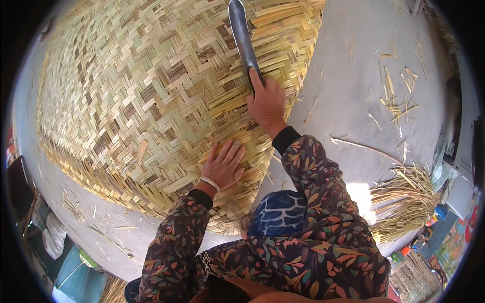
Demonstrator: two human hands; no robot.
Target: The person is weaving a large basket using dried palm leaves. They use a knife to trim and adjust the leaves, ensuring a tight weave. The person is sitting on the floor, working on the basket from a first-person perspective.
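The right hand [266, 103] is gripping a long metal blade [243, 38], tamping strips near the woven mat's [141, 96] edge; the left hand [224, 165] is pressing flat, fingers spread wide.

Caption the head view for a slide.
Left hand pressed flat on a woven straw mat while the right hand grips a long metal blade laid across it.

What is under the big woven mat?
The woven mat lies on grey concrete floor, which shows around its edges. The left hand presses flat on it. Whatever lies beneath its middle is covered.

One woven mat [151, 101], one blade [242, 35], two hands [225, 166].
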